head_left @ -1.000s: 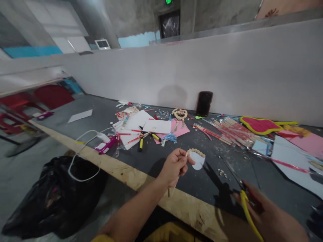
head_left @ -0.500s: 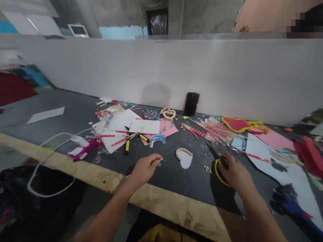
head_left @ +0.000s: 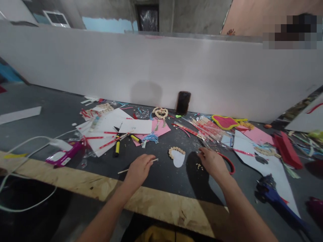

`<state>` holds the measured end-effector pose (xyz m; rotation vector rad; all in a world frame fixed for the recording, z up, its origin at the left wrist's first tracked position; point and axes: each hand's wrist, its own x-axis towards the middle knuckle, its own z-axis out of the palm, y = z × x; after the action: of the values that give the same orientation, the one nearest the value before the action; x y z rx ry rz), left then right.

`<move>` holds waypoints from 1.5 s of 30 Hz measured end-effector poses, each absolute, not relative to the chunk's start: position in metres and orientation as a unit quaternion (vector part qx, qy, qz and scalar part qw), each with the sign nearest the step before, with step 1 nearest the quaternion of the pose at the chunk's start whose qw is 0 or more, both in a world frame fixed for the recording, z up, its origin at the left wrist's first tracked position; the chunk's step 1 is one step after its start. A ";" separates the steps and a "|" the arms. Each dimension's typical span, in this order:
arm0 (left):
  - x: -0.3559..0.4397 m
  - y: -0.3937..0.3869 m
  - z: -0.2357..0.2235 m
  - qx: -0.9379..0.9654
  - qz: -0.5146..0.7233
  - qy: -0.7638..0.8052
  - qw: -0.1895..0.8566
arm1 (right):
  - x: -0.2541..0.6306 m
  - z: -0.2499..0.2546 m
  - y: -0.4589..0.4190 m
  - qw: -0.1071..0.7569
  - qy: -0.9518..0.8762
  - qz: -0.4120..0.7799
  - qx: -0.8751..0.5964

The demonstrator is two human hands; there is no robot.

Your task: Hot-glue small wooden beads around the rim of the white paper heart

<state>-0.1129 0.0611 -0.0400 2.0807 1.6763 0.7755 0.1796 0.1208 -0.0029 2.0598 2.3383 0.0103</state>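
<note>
My left hand (head_left: 138,169) is closed in a pinch on a thin wooden stick (head_left: 123,171), which pokes out on both sides of the fingers. Between my hands a white heart-shaped card (head_left: 178,159) lies flat, with small round wooden pieces (head_left: 174,150) along its upper edge. My right hand (head_left: 213,163) is low over the table, palm down, fingers bent and slightly apart by a few small cut pieces (head_left: 199,166). Scissors lie partly hidden under that hand; their red handle (head_left: 230,164) shows to its right.
A purple glue gun (head_left: 66,154) with a white cable is at left; a blue one (head_left: 279,200) is at right. Papers (head_left: 108,126), yellow-black cutters (head_left: 117,146) and bagged sticks (head_left: 204,127) lie behind. A phone (head_left: 183,103) leans on the partition (head_left: 101,64).
My right hand has come in from the right with the scissors, which now lie on the table. My left hand has drawn away from the heart card, keeping the stick. The view has turned right.
</note>
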 end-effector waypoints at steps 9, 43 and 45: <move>-0.093 0.048 -0.004 0.677 0.373 0.566 0.287 | 0.168 -0.007 0.120 0.003 0.747 -0.028 0.665; -0.006 0.065 -0.003 0.429 0.569 0.450 0.538 | 0.162 -0.026 -0.042 -0.325 0.584 -0.513 0.539; -0.004 0.064 -0.002 0.441 0.558 0.456 0.535 | 0.165 -0.028 -0.046 -0.326 0.591 -0.492 0.550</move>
<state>-0.0045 0.0643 -0.0021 1.0502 1.0850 1.3294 0.1652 -0.0465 -0.0282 2.2138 2.3797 -1.9797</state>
